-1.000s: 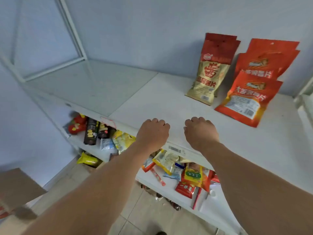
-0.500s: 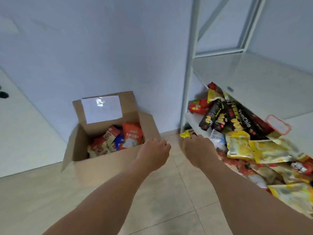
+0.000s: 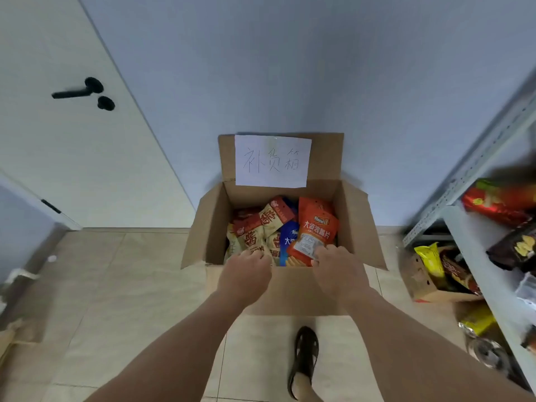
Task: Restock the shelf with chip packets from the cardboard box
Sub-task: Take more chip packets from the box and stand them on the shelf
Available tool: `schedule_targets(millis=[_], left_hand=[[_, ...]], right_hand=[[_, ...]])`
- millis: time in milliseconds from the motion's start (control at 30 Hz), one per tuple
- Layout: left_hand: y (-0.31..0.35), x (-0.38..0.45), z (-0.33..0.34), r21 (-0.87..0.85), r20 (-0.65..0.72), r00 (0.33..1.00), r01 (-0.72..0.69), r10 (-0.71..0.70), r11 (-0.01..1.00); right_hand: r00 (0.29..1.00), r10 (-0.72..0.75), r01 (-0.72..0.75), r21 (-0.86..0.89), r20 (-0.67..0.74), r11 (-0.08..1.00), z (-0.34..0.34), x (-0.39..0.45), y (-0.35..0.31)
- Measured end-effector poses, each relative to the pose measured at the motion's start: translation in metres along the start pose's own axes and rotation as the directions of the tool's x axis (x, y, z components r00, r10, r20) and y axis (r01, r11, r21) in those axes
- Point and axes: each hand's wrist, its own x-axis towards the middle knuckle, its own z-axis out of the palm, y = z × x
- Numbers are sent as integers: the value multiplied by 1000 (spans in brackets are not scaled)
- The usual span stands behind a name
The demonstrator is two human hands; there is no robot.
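While I lean over the open brown cardboard box [image 3: 356,224] with its handwritten white paper label [image 3: 272,161], my left hand [image 3: 246,274] hovers with fingers curled, empty I think, over the tan-and-red chip packets [image 3: 255,230]. My right hand [image 3: 338,271] is nearer its target: the orange foil chip packet [image 3: 314,230] lies just ahead, long axis pointing away from me, and my fingertips touch its bottom edge, though I cannot tell whether they pinch it. The grey metal shelf [image 3: 475,236] stands to my right. Half a second ago both hands were short of the box.
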Motion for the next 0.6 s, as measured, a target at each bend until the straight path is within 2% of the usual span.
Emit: schedule_targets(millis=[133, 200, 233, 300, 367, 433, 500, 600], left_hand=[[-41, 61, 44, -161, 69, 973, 230, -222, 960], [-59, 95, 75, -322, 169, 911, 411, -376, 853], [-68, 111, 91, -417, 253, 861, 508, -441, 754], [-84, 141, 122, -564, 420, 739, 667, -526, 487], [-98, 163, 159, -602, 579, 609, 767, -542, 220], [-112, 182, 198, -558, 712, 482, 830, -510, 6], [-124, 200, 237, -488, 802, 380, 862, -462, -138], [-135, 224, 290, -419, 871, 302, 868, -387, -266]], right_hand=[[991, 7, -20, 97, 131, 995, 42, 100, -6], [979, 68, -111, 217, 194, 970, 70, 149, -7], [967, 109, -177, 302, 230, 937, 84, 171, -8], [932, 198, -321, 440, 302, 839, 112, 211, -12], [882, 266, -451, 530, 390, 718, 140, 249, -18], [829, 299, -552, 607, 473, 571, 170, 285, -27], [772, 314, -635, 647, 553, 421, 200, 319, -35], [693, 345, -716, 662, 633, 224, 244, 363, -44]])
